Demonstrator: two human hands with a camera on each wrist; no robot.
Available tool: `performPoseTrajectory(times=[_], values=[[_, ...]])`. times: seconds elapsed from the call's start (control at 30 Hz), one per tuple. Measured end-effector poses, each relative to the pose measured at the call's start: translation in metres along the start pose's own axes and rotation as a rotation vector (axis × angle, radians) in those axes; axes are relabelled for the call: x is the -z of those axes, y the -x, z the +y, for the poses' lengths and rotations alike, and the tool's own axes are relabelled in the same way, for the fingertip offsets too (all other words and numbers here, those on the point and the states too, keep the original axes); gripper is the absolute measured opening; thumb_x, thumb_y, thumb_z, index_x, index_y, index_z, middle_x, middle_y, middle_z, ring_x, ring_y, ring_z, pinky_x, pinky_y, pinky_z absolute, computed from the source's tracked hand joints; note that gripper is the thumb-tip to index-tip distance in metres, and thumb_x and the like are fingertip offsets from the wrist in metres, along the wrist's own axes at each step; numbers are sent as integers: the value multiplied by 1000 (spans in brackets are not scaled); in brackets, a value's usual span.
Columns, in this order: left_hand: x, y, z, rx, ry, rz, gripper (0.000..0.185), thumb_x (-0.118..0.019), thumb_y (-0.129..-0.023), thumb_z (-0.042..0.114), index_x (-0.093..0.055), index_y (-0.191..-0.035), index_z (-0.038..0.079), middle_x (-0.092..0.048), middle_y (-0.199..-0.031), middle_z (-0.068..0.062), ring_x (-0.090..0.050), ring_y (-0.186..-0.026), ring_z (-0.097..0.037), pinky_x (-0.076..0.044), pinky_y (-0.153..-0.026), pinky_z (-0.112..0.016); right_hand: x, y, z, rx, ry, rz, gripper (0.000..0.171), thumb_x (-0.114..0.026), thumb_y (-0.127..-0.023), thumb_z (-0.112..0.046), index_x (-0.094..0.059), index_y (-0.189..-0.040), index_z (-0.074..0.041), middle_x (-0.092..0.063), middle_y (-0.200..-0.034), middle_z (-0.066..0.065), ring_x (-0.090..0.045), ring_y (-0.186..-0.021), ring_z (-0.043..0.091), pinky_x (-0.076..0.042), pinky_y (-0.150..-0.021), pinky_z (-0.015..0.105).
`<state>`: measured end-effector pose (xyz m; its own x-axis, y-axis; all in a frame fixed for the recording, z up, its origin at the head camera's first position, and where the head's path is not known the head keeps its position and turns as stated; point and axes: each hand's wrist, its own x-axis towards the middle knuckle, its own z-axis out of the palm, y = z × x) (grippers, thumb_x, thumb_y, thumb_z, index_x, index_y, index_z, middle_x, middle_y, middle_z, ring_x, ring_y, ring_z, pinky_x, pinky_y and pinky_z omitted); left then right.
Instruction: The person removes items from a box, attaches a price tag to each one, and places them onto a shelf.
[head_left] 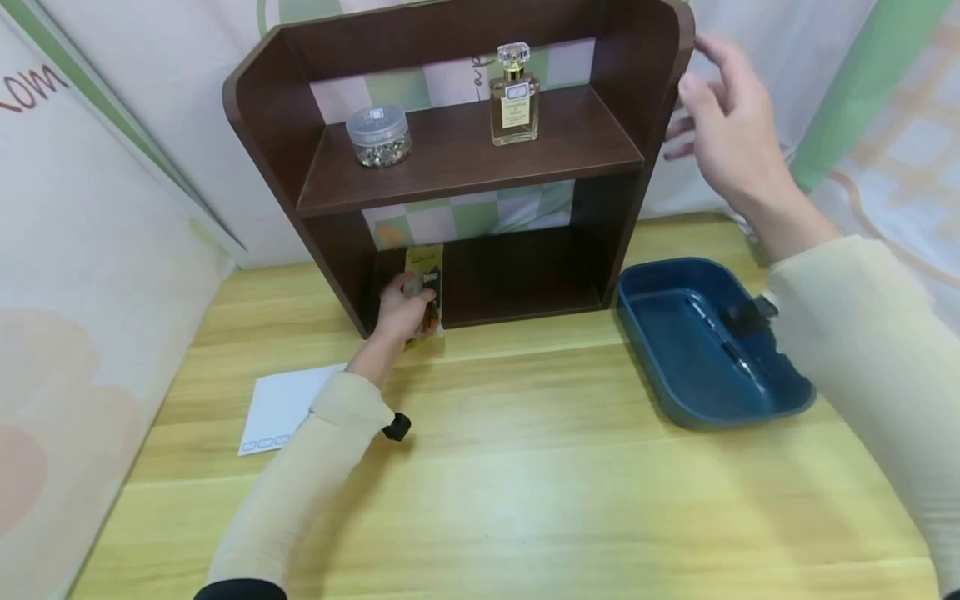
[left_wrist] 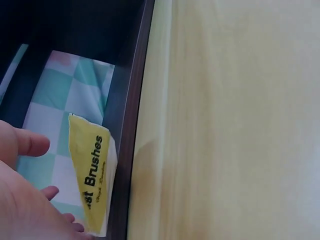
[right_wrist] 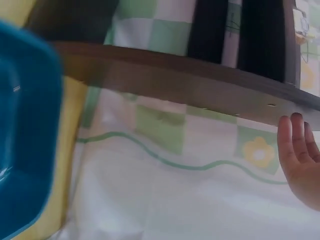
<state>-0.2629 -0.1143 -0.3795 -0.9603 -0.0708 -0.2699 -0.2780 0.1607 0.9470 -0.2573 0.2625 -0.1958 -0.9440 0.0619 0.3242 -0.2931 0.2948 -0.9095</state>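
A dark brown two-level shelf unit (head_left: 465, 158) stands at the back of the wooden table. My left hand (head_left: 414, 293) reaches into the left end of its lower level and grips an upright yellow brush packet (head_left: 426, 279). In the left wrist view the yellow brush packet (left_wrist: 92, 175) shows black "Brushes" lettering, with my left hand (left_wrist: 30, 190) touching it beside the shelf unit's dark side wall (left_wrist: 130, 125). My right hand (head_left: 697, 87) hovers with spread fingers by the unit's upper right side, holding nothing. The right wrist view shows its straight fingers (right_wrist: 295, 145) near the shelf unit's edge (right_wrist: 200, 85).
On the upper level stand a square perfume bottle (head_left: 514, 96) and a clear lidded jar (head_left: 378, 136). A dark blue tray (head_left: 705, 342) sits on the table to the right of the unit, also seen as the blue tray (right_wrist: 25, 140). A white sheet (head_left: 281, 407) lies left of my forearm.
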Motion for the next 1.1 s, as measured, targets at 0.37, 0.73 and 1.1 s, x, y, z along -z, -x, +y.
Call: performPoseTrajectory(times=[0.37, 0.73, 1.1], values=[[-24, 29, 1, -388, -72, 8, 49, -63, -93, 4, -54, -141, 2, -51, -142, -23, -59, -113, -30, -51, -94, -39, 56, 67, 82, -14, 347, -185, 60, -68, -98, -20, -43, -153, -20, -62, -106, -18, -65, -78, -2, -55, -61, 16], [-91, 78, 2, -410, -68, -322, 50, -71, -90, -1, -58, -138, 7, -59, -136, -8, -57, -119, -24, -55, -89, -30, 110, 112, 147, -146, 657, -395, 47, -68, -96, -14, -53, -133, 10, -67, -105, 33, -68, -78, 17, -52, -57, 24], [-155, 99, -2, -320, 17, -524, 50, -76, -89, 6, -59, -136, 5, -63, -128, -4, -63, -111, -21, -56, -78, -22, 125, 126, 173, -427, 556, -534, 55, -50, -108, -26, -35, -142, 13, -59, -116, 40, -65, -84, 20, -61, -66, 39]])
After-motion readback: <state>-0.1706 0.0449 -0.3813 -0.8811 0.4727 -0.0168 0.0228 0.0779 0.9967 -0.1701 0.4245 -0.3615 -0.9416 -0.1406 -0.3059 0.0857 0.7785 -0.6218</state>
